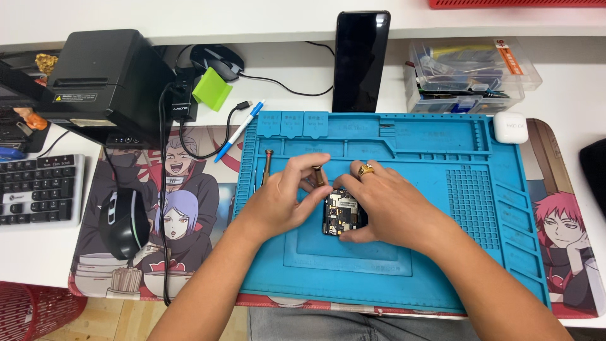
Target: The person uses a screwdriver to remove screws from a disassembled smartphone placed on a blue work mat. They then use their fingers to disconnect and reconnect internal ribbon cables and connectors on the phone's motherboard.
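A: Where's the board?

B: The board [341,213] lies on the blue mat [442,252], near its middle, between both hands.

A: What's the left hand [284,199] doing?

B: Its fingers are curled, thumb and forefinger pinching a small screwdriver [319,175] that stands over the board's top edge.

A: And the right hand [379,205]?

B: It's cupped over the board's right side, fingertips touching its edges, thumb under its lower edge. There's a gold ring [365,169] on one finger.

A: Anything else nearby?

B: A second screwdriver [267,165] lies at the mat's left edge, a pen [238,132] just beyond it. A phone [360,60] leans upright behind the mat on the bench [568,95], and a mouse [123,222] sits well left.
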